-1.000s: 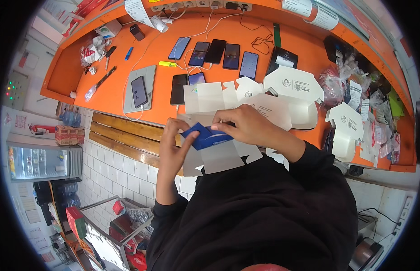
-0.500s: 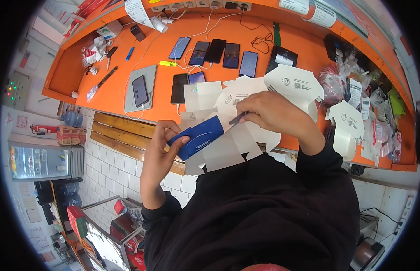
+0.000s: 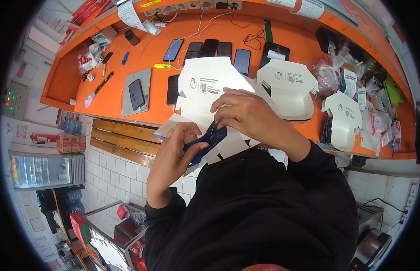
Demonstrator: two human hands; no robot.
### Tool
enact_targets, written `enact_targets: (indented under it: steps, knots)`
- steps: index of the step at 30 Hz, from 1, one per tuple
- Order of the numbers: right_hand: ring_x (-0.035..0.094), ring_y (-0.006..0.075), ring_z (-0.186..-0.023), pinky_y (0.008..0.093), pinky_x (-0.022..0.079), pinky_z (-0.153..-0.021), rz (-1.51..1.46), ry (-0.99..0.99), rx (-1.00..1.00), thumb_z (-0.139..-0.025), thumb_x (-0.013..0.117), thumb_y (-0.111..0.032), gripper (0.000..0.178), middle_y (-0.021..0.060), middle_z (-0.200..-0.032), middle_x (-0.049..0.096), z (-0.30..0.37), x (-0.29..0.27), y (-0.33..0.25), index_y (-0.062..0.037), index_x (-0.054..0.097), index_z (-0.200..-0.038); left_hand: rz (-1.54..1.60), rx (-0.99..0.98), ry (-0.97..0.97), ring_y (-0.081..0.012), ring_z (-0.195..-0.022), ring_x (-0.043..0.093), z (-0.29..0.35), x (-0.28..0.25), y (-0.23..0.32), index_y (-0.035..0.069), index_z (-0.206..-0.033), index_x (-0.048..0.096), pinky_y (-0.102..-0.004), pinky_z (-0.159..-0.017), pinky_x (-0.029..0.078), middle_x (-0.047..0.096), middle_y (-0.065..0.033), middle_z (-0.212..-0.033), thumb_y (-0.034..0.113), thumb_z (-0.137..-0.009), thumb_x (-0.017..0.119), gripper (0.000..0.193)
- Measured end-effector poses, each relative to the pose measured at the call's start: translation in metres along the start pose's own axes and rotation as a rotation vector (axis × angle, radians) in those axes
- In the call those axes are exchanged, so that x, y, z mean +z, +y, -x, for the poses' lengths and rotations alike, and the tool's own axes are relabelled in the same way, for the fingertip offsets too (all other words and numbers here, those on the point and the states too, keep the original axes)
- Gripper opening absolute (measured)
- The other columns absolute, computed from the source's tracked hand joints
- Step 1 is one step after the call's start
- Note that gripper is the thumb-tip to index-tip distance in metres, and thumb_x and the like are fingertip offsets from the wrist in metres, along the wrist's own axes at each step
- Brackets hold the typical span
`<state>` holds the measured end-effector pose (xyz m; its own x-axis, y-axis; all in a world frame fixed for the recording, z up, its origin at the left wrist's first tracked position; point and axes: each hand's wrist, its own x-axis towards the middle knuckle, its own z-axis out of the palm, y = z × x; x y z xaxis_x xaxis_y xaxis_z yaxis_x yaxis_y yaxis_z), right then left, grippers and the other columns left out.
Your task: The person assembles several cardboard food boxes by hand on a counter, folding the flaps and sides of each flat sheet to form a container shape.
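A flat carton, white inside (image 3: pixel 214 72) and dark blue outside, is partly folded in front of me over the front edge of the counter. My left hand (image 3: pixel 176 147) grips its blue panel (image 3: pixel 214 139), thumb on the blue face. My right hand (image 3: pixel 248 115) pinches the upper edge of the same panel, its fingertips close to the left fingers. The exact fold under the fingertips is hidden. To the right stands an opened white carton (image 3: pixel 286 88), and beyond it a smaller-looking folded one (image 3: pixel 343 115).
On the orange counter (image 3: pixel 167 115) lie several phones, one of them (image 3: pixel 136 94) on a grey tablet-like slab (image 3: pixel 144 79). White charging cables run across. Plastic-wrapped packets (image 3: pixel 327 77) crowd the right side. A wooden bench (image 3: pixel 122 142) lies below left.
My right hand has moved left to the blue panel, near my left hand. The carton's printed white flap has swung up and now covers parts of the phones behind.
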<state>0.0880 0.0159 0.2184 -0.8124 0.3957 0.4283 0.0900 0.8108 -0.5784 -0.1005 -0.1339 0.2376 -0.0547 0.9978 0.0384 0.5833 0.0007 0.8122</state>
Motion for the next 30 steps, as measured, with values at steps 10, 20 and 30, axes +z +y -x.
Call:
enact_targets:
  steps: [10,20,30]
  knots:
    - [0.062,0.0262,-0.105,0.0375,0.053,-0.089,-0.156,-0.080,0.075,-0.073,0.077,-0.015,0.041,0.0053,-0.115,0.064,0.004,-0.007,-0.034,-0.0122,0.063,-0.112,0.433,0.023,0.165,-0.0100,-0.078,0.061,0.012,-0.006,0.000,0.003,-0.115,0.041,-0.0228,-0.072,0.047,0.065,-0.0083,-0.085,-0.002,-0.089,0.066,0.036]
    - [0.055,0.0221,-0.117,0.0371,0.046,-0.103,-0.453,0.206,0.062,-0.074,0.080,-0.004,0.064,0.0093,-0.128,0.053,0.012,0.004,-0.010,-0.0052,0.049,-0.129,-0.202,0.222,0.773,-0.0227,-0.130,0.041,0.012,-0.013,-0.040,0.002,-0.145,0.022,-0.0373,-0.107,0.035,0.042,-0.0227,-0.139,0.013,-0.096,0.061,0.064]
    - [0.037,0.0297,-0.139,0.0439,0.030,-0.114,-0.245,0.065,0.371,-0.076,0.083,-0.033,0.092,0.0175,-0.149,0.040,0.052,0.048,0.036,-0.0108,0.033,-0.149,0.659,-0.199,0.132,-0.0135,-0.108,0.057,0.042,0.000,-0.074,-0.003,-0.138,0.041,-0.0285,-0.097,0.044,0.060,-0.0104,-0.121,0.008,-0.096,0.059,0.047]
